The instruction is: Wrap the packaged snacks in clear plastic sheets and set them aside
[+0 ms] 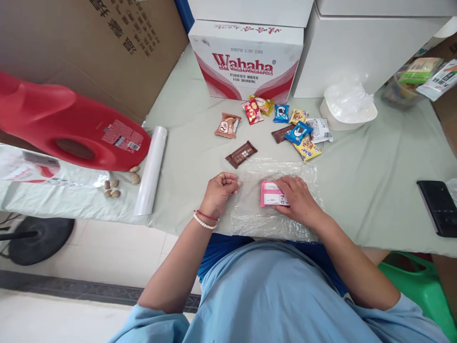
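A sheet of clear plastic wrap (pixel 246 214) lies spread at the table's front edge. On its middle rests a pink packet with a white label (pixel 268 194). My right hand (pixel 296 197) grips the packet from its right side, fingers over the top. At the sheet's left edge, my left hand (pixel 222 190) is closed, pinching the plastic wrap between thumb and fingers. Beyond the sheet lies a brown wrapped bar (pixel 242 154). An orange-brown snack packet (pixel 227 125) sits farther back, with several small colourful snack packets (pixel 298 133) to its right.
A white roll (pixel 151 171) lies left, beside several peanuts (pixel 114 183) and a big red jug (pixel 71 124). A Wahaha water carton (pixel 250 62) stands behind. To the right are a white tub (pixel 350 112) with plastic inside and a black phone (pixel 437 208).
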The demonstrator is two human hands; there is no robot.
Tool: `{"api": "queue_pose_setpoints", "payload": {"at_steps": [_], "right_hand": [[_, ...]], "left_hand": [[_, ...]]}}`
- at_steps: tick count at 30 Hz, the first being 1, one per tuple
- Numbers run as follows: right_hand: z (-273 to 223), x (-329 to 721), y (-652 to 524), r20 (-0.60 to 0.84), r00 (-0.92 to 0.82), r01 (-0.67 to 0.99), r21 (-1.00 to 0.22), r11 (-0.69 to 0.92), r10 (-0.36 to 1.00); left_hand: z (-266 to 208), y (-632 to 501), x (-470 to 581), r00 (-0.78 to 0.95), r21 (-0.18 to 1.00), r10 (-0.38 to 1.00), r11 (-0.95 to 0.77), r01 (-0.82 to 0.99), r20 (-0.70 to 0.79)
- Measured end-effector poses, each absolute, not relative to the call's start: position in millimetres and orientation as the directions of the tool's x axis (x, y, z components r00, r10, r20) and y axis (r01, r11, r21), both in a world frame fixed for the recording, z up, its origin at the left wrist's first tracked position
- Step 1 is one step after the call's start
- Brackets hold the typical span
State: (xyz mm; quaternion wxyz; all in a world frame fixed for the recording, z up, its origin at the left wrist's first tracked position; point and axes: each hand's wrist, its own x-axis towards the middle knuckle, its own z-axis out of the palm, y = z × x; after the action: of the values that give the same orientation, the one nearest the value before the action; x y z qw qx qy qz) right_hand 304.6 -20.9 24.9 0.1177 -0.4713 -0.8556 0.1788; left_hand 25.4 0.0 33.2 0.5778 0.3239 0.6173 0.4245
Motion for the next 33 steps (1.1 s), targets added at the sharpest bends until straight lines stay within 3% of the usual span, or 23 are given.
{"api": "queue_pose_setpoints", "payload": {"at_steps": [6, 10, 20, 23, 25, 28, 31, 33], "right_hand": [[24.6, 304.4, -20.9, 0.042, -0.526, 0.763, -0.418, 0.494, 0.849], [25.3, 304.0, -20.9, 0.05, -0.531, 0.763, -0.405, 0.503, 0.846], [26.6, 305.2, -21.1, 0.035, -0.532, 0.769, -0.4, 0.5, 0.846], [27.4, 303.7, -19.9, 0.016, -0.53, 0.777, -0.392, 0.493, 0.848], [30.9, 303.6, -19.5, -0.011, -0.531, 0.783, -0.387, 0.486, 0.847], [44.7, 309.9, -22.8, -0.013, -0.537, 0.777, -0.396, 0.489, 0.844], [66.2, 328.1, -35.3, 0.061, -0.539, 0.747, -0.426, 0.51, 0.84], [77.4, 345.1, -49.8, 0.098, -0.552, 0.709, -0.466, 0.528, 0.828]], "left_hand": [[40.7, 2.5, 30.9, -0.044, 0.875, 0.874, 0.485, -0.006, -0.485], [40.5, 14.0, 39.8, -0.09, 0.885, 0.885, 0.463, 0.057, -0.457], [37.0, 21.1, 20.3, -0.37, 0.928, 0.879, 0.359, 0.103, -0.299], [44.0, -2.1, 18.7, -0.388, 0.936, 0.909, 0.259, 0.237, -0.153], [47.2, -25.2, 20.7, -0.249, 0.902, 0.968, 0.083, 0.423, 0.028], [44.3, -62.1, 19.3, 0.172, 0.748, 0.955, -0.297, 0.593, 0.243], [31.8, -89.9, 6.7, 0.533, 0.588, 0.797, -0.583, 0.561, 0.282], [21.2, -100.2, -4.7, 0.632, 0.528, 0.732, -0.652, 0.544, 0.255]]}}
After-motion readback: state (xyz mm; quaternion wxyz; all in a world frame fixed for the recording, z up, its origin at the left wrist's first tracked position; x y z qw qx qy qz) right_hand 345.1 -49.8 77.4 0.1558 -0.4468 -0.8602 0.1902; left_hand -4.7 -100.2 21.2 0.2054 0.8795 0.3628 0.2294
